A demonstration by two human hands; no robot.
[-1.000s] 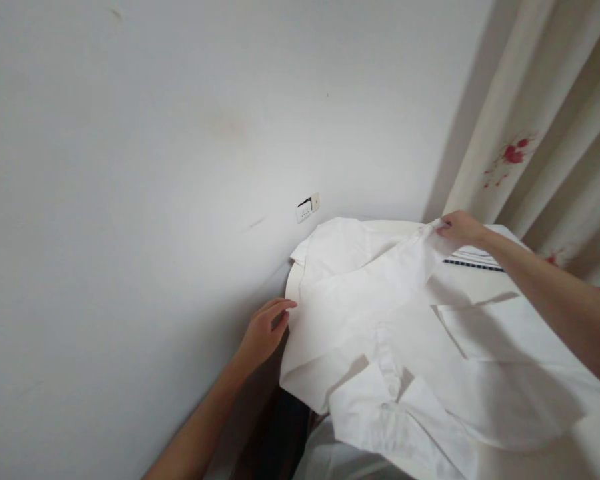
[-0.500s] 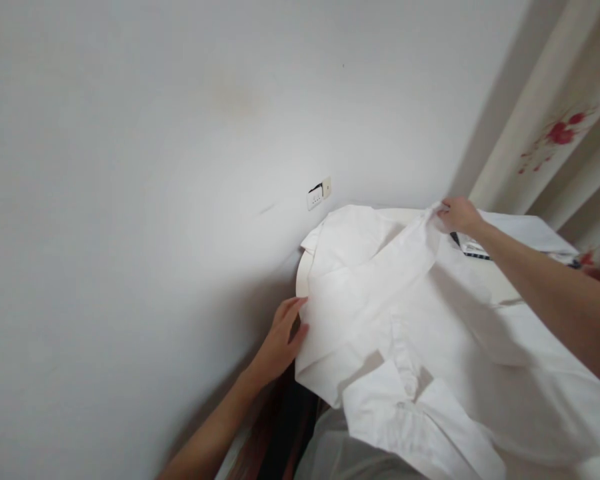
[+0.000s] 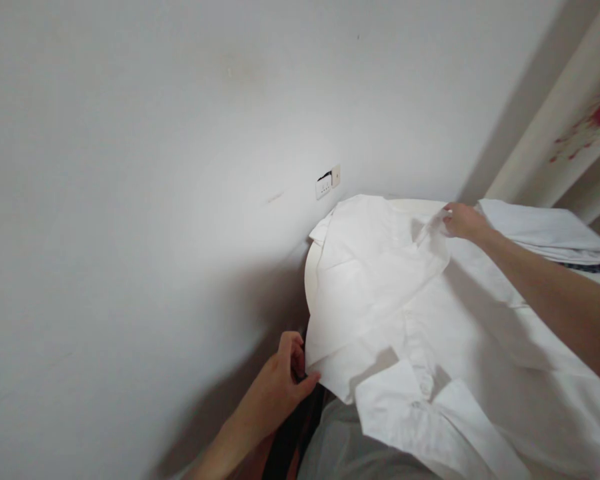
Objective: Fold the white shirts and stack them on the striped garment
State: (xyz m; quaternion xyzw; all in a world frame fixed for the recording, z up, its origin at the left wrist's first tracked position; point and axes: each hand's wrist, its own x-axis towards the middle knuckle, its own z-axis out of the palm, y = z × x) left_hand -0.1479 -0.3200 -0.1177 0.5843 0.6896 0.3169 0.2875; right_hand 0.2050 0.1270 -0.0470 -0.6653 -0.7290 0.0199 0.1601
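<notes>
A white collared shirt (image 3: 375, 287) lies spread over a pale round-edged table (image 3: 312, 283), its collar (image 3: 415, 413) at the near edge, close to my body. My right hand (image 3: 464, 221) pinches a fold of the shirt at the far side and lifts it slightly off the table. Beside the shirt's lower left edge is my left hand (image 3: 285, 373), its fingers curled and apart from the thumb. The thumb tip is at the cloth's corner; I see no cloth gripped between the fingers.
Folded white cloth (image 3: 545, 230) lies on the table at the right, with a dark patterned item (image 3: 587, 267) under it. A wall (image 3: 155, 200) with a socket (image 3: 323, 187) borders the table at the left and back. A flowered curtain (image 3: 570, 120) hangs at the right.
My left hand has moved down along the shirt's left edge, toward its near corner. The right hand keeps its pinch, and the lifted fold has shifted. The view has turned slightly.
</notes>
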